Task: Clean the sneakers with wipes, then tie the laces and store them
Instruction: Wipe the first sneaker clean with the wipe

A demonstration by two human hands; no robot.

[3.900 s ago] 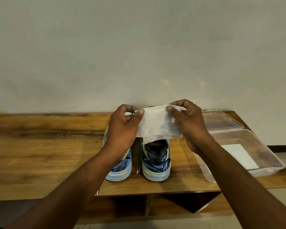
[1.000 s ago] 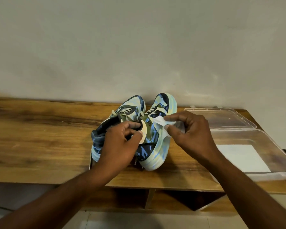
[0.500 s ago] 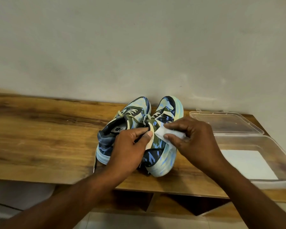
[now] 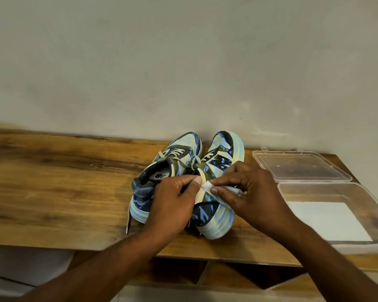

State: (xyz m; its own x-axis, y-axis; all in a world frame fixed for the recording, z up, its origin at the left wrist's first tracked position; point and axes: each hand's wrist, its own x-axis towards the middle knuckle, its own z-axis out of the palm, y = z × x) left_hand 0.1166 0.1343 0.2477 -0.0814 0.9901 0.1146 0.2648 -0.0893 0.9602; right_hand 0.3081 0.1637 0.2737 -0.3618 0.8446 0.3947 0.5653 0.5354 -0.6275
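Left hand [image 4: 172,201]: curled, thumb pinching right sneaker [image 4: 214,192] collar.
Right hand [image 4: 249,192]: fingers pinching folded white wipe [image 4: 216,188] against sneaker side.
Box [image 4: 336,214]: right, lid open.

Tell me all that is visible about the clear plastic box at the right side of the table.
The clear plastic box stands open at the right end of the wooden table, reaching its front edge. It looks like thin transparent plastic. Its hinged lid lies flat behind it, toward the wall, inner side up. A white rectangular sheet lies flat on the bottom. Neither hand nor either sneaker touches it; its right edge runs out of view.
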